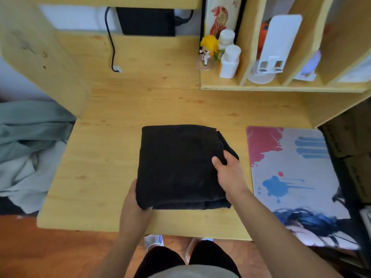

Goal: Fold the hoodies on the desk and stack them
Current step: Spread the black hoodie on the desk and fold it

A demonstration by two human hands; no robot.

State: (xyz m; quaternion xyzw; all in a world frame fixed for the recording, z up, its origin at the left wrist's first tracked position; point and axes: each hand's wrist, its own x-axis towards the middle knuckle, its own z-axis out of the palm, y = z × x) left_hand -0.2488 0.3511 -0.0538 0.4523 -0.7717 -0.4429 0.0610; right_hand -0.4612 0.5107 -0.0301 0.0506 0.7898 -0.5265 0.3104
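Observation:
A black hoodie (178, 163) lies folded into a rough rectangle in the middle of the wooden desk (104, 157). My left hand (135, 205) grips its near left corner, fingers tucked under the cloth. On the hoodie's right edge, my right hand (230, 173) holds the cloth with the thumb on top and the fingers hidden in the loose folds. A grey-green garment (30, 137) lies crumpled off the desk's left side, together with a paler one (24, 177).
A printed mouse mat (291, 177) covers the desk's right part. Shelf compartments at the back right hold a small figurine (207, 51), two white bottles (229, 61) and a white stand (277, 47). A black cable (112, 47) hangs at the back. The desk's front edge runs just before my legs.

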